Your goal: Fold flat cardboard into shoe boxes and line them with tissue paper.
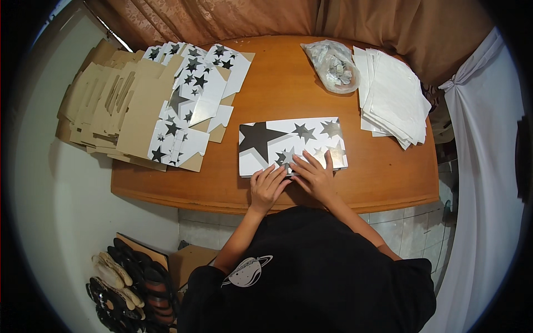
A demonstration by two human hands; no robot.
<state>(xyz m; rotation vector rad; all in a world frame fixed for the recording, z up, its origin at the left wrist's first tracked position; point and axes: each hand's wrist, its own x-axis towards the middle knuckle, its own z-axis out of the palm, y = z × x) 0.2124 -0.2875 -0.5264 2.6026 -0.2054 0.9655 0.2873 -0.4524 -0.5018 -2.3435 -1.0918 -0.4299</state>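
A closed white cardboard box (252, 158) printed with black and grey stars lies on the wooden table in front of me. My left hand (268, 187) rests at the middle of its near edge, fingers stretched onto the lid and side by side. To its right, my right hand (315, 175) lies on the lid's near right part with its fingers spread. The two thumbs come close together at the near edge. Both hands touch the box without gripping it. The near side of the box is mostly hidden by my hands.
Flattened star-printed boxes (144, 111) are piled at the table's left. At the back right are a clear plastic bag (333, 66) of small pieces and a stack of white paper sheets (391, 94). Shoes (130, 277) lie below left, and a white curtain (480, 139) hangs at the right.
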